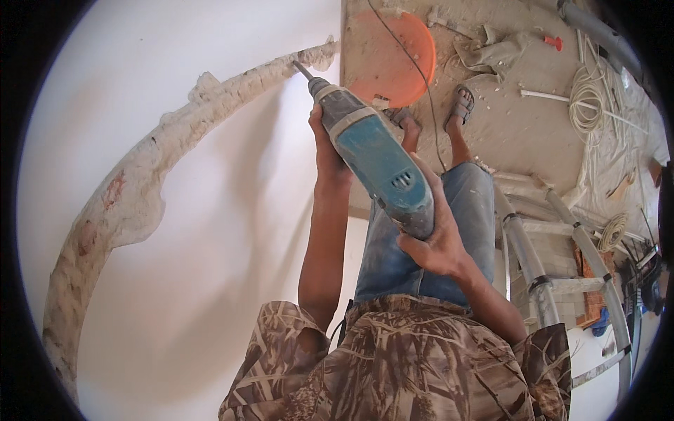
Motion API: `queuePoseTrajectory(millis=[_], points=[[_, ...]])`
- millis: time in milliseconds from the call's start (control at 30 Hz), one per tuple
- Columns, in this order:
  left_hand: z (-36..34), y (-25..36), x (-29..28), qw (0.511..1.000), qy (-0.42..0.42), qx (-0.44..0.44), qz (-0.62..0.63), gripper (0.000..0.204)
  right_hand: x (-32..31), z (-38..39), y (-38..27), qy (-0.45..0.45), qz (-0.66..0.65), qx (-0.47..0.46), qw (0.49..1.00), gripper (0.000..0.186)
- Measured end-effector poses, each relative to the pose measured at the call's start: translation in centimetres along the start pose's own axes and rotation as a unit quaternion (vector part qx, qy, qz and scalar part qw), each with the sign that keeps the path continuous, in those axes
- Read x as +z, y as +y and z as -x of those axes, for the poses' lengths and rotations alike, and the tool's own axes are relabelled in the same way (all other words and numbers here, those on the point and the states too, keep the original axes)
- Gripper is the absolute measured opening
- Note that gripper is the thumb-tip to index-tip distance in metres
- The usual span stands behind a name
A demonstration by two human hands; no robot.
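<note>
A dusty teal rotary hammer drill (379, 154) is held between my two hands. My left hand (328, 151) wraps around its front part from the left, the fingers mostly hidden behind the body. At the rear end, my right hand (437, 231) grips the handle, with the thumb across the back. The steel bit (302, 69) points up and left, its tip at the rough channel (151, 151) chipped into the white wall (189, 245). Bare rubble-like material shows along that curving channel, with ragged edges. Whether the bit is turning, I cannot tell.
An orange-red basin (414, 59) sits on the dusty floor beyond my sandalled feet. A dark cable (411, 56) crosses over it. At right stands a metal ladder (530, 259). Farther off lie a hammer (449, 22), a crumpled sack (495, 52), coiled white tubing (587, 105) and plastic sheeting.
</note>
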State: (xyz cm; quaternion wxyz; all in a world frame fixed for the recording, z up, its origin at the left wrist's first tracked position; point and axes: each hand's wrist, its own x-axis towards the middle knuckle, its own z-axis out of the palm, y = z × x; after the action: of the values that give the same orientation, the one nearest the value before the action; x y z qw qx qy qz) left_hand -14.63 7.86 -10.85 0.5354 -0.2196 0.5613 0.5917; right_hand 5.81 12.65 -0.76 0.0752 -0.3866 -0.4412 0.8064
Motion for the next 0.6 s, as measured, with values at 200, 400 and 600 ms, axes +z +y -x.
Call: queuePoseTrajectory(millis=[200, 400, 600], points=[[-2.3, 0.9, -4.1, 0.996, -0.081, -0.019, 0.021, 0.065, 3.1, -1.0, 0.2, -0.003, -0.015, 0.045, 0.999, 0.098], [-0.4, 2.1, -3.8, 0.993, -0.093, -0.052, 0.054, 0.064, 4.3, 0.2, -1.4, -0.013, 0.015, 0.034, 0.999, 0.097], [4.8, 0.7, -1.5, 0.998, -0.010, -0.037, 0.046, 0.065, 2.1, 5.1, -3.0, 0.000, 0.016, -0.012, 1.000, 0.103]])
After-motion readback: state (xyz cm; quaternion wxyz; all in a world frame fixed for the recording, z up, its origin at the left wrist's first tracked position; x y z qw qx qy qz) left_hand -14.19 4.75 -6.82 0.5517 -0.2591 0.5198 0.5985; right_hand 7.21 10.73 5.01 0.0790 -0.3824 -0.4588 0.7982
